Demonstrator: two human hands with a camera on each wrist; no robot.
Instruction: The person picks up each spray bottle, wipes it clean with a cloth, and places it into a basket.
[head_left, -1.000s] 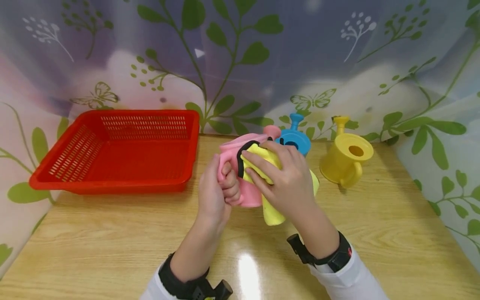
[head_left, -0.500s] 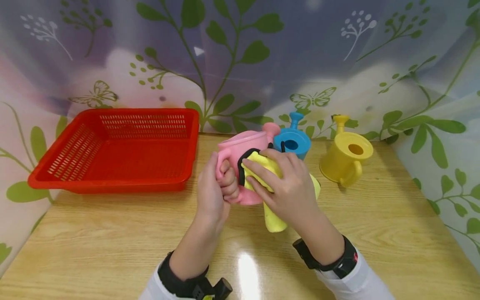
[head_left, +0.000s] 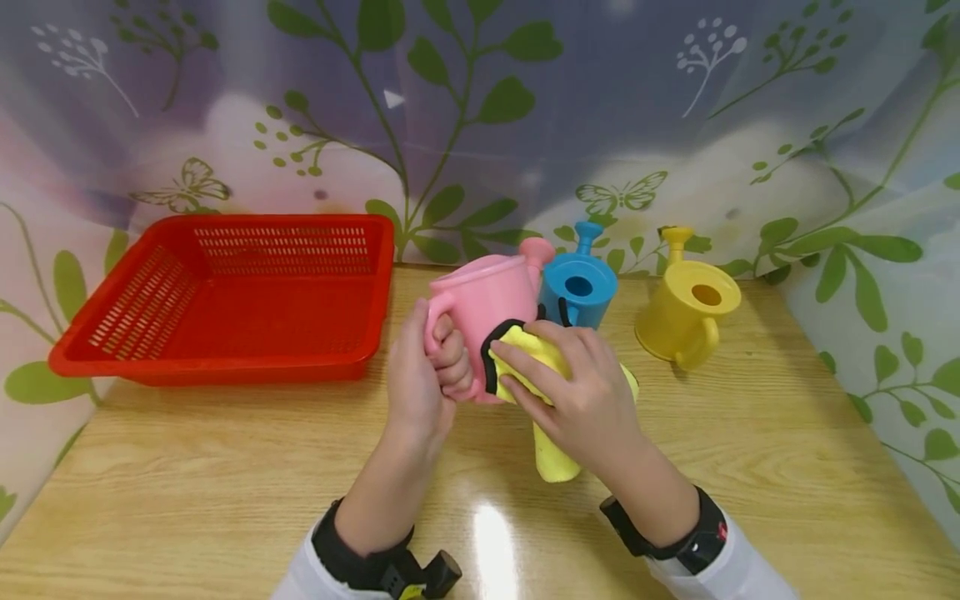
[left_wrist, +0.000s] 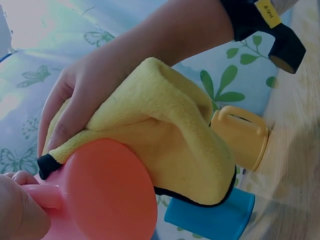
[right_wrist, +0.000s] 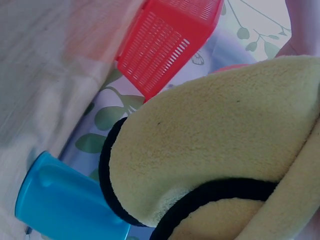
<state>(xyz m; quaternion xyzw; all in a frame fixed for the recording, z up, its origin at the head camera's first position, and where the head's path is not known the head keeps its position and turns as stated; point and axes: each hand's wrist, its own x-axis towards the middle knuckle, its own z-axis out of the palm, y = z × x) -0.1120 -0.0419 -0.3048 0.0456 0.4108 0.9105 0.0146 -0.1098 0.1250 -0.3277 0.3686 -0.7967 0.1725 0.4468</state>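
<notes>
My left hand (head_left: 420, 375) grips the handle of a pink toy watering can (head_left: 487, 287), holding it above the table. The can's spout points back and right, and its base (left_wrist: 112, 192) shows in the left wrist view. With my right hand (head_left: 588, 392) I hold a yellow cloth (head_left: 555, 454) with black edging against the can's right side. Those fingers lie spread over the cloth, and a loose fold hangs below the palm. In the right wrist view the cloth (right_wrist: 200, 130) fills much of the picture and hides the fingers.
A blue watering can (head_left: 577, 279) stands behind my right hand. Farther right is a yellow watering can (head_left: 682, 312). At the back left sits a red plastic basket (head_left: 217, 369) with slotted walls. A patterned curtain (head_left: 480, 125) hangs behind the wooden table (head_left: 225, 483).
My right hand and the cloth have slid down and slightly right along the pink can, uncovering more of its upper side. The can has moved slightly up and left in the head view.
</notes>
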